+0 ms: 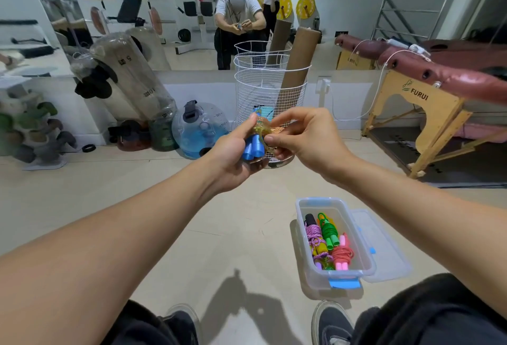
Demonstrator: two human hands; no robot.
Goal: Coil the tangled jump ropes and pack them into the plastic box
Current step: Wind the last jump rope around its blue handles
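**Blue-handled rope held in both hands, box open on floor**

While both arms reach forward at chest height, the left hand is curled round the two blue handles of a jump rope, gripping them side by side with their ends pointing down. Translucent yellowish cord is bunched above the handles, between the two hands. The right hand pinches this cord: thumb below, fingertips above, fingers bent. Exact number of turns in the coil cannot be told; the cord is partly hidden by the fingers.

Near and to the right, on the floor, stands the plastic box, clear with blue latches, lid off. Inside it lie coiled ropes: a purple rope with yellow handles on the left, a green rope in the middle, a pink rope nearer the camera. The clear lid lies flat on the floor, touching the box's right side.

Far behind the hands, a white wire basket holds a cardboard tube leaning right. Left of it sits a blue water jug. On the far right stands a folding massage table with a wooden frame. A wall mirror runs along the far side. The person's two dark shoes show at the near edge.
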